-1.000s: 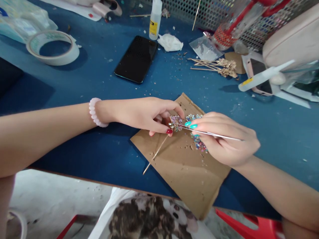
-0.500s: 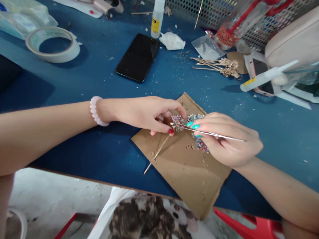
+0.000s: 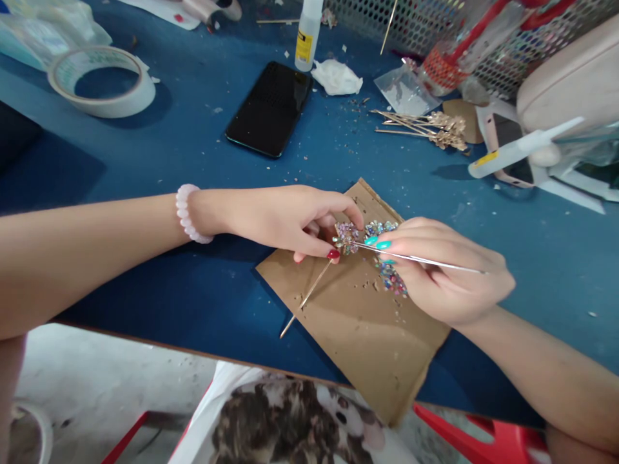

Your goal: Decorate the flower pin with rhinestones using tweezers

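The left hand [image 3: 285, 216] has its grip closed on a gold hairpin [image 3: 304, 299] just below its jewelled head [image 3: 346, 232]; the red-nailed thumb shows plainly at the stem, while the other fingers curl behind and are partly hidden, so their exact hold cannot be told. The head sits between the two hands, above the piece of cardboard [image 3: 362, 335], and the stem slants down past the cardboard's edge over the blue bench [image 3: 203, 277].

The right hand [image 3: 449, 270] pinches a slender metal tool [image 3: 435, 261], apparently tweezers. Its tip reaches the jewelled head, but is too fine to show whether it touches a stone or holds one. The lower fingers are tucked out of sight, and the hand covers part of the loose gems [image 3: 393, 278] on the cardboard.

Beyond, a black phone [image 3: 269, 109] lies in full view, its screen dark. The bottle [image 3: 307, 38] beside it is cut off at the top edge. Gold hairpins [image 3: 445, 132] overlap in a bunch, hard to count. A glue tube [image 3: 503, 156] partly covers a second phone [image 3: 505, 129] at right, and a plastic packet [image 3: 48, 35] runs out of view at upper left.
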Motion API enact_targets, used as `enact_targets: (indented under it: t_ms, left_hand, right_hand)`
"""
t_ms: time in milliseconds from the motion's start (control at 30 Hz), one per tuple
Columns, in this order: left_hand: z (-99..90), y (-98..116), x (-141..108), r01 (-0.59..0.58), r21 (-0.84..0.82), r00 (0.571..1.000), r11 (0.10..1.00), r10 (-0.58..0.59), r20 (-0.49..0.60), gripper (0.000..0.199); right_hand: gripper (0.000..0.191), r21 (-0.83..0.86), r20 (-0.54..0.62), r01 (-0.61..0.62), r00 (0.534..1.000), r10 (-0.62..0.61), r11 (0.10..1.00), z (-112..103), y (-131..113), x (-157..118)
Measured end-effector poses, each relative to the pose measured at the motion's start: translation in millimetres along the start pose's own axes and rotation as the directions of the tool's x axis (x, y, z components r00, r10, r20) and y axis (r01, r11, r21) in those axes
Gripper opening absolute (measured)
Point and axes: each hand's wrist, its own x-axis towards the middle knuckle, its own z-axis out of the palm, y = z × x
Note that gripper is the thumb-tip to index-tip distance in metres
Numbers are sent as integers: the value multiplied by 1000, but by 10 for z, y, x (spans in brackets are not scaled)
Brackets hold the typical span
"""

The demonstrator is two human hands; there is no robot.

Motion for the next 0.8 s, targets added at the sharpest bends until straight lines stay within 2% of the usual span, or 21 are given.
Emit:
enact_targets:
  t_ms: [167, 800]
  left_hand:
    - [-1, 33, -6, 31, 17, 1000, 999, -31, -7, 39]
    - [-3, -32, -5, -12, -14, 1000, 1000, 12, 18, 37]
  right_hand:
    - [24, -1, 0, 3, 1000, -3, 1000, -2, -1, -9]
    - [29, 36, -25, 33, 999, -32, 999, 9, 9, -3]
